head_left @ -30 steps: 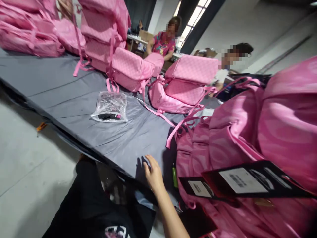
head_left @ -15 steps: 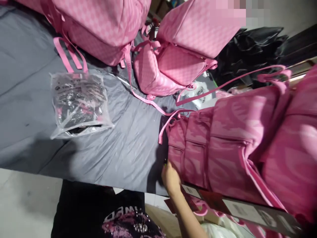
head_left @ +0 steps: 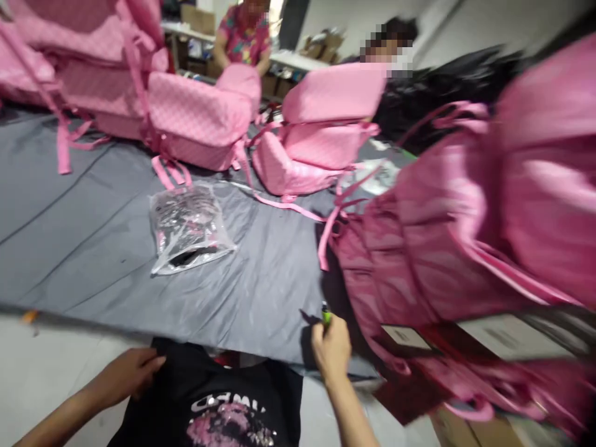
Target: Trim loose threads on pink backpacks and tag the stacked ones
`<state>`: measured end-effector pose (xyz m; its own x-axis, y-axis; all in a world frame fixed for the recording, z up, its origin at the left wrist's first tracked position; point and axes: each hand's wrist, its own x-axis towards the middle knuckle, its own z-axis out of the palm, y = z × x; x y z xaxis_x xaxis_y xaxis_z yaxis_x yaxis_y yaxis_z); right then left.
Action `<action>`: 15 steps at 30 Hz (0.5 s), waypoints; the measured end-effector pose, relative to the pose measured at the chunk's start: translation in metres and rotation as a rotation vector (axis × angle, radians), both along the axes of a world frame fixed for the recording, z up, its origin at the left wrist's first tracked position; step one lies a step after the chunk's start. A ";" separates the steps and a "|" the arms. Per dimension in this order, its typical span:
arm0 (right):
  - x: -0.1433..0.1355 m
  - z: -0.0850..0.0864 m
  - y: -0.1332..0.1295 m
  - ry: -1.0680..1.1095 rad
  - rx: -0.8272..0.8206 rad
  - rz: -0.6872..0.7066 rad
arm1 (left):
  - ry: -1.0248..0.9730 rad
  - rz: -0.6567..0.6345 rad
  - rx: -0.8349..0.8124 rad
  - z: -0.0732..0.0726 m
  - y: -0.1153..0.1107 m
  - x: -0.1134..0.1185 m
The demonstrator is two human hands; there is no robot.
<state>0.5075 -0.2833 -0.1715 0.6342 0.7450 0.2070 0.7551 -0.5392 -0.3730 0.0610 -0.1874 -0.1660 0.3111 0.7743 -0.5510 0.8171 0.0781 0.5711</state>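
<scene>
My right hand (head_left: 333,349) is closed around a small green tool with a dark tip (head_left: 326,316), pointing up over the table's front edge; its exact kind cannot be made out. Just to the right lean darker pink camouflage backpacks (head_left: 419,236) with hang tags (head_left: 405,337). My left hand (head_left: 133,372) hangs at the left edge of a black shirt with white lettering (head_left: 233,400), fingers loosely bent and somewhat apart. Nothing shows in it. A clear plastic bag with dark and pink contents (head_left: 193,230) lies on the grey-covered table (head_left: 261,279).
Light pink checked backpacks (head_left: 195,115) line the table's back, straps trailing forward. A white plastic packet (head_left: 370,177) lies behind the darker backpacks. Black plastic bags (head_left: 433,99) are heaped at back right. Two people work beyond, one in a patterned top (head_left: 244,34).
The view has tilted up, bringing in the two people and my left hand. My right hand now shows apart from the darker backpacks, with the green tool clearer.
</scene>
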 end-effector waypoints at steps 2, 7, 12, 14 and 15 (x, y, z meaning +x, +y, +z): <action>-0.028 0.004 -0.012 0.025 0.090 -0.004 | 0.006 -0.135 0.349 0.017 0.042 0.033; -0.047 0.032 -0.061 -0.015 0.225 -0.089 | 0.085 -0.210 1.133 0.038 0.139 0.117; -0.014 0.061 -0.117 -0.065 0.330 -0.368 | 0.193 -0.062 1.150 -0.006 0.187 0.109; -0.001 0.069 -0.136 -0.091 0.370 -0.454 | 0.193 -0.043 1.127 -0.009 0.196 0.096; 0.006 0.074 -0.146 -0.115 0.387 -0.483 | 0.188 -0.043 1.070 -0.004 0.199 0.090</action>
<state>0.5130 -0.4296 -0.0980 0.8381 0.2375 0.4910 0.5070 -0.6712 -0.5408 0.1514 0.0111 -0.1696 0.3304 0.8721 0.3610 0.8889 -0.4161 0.1915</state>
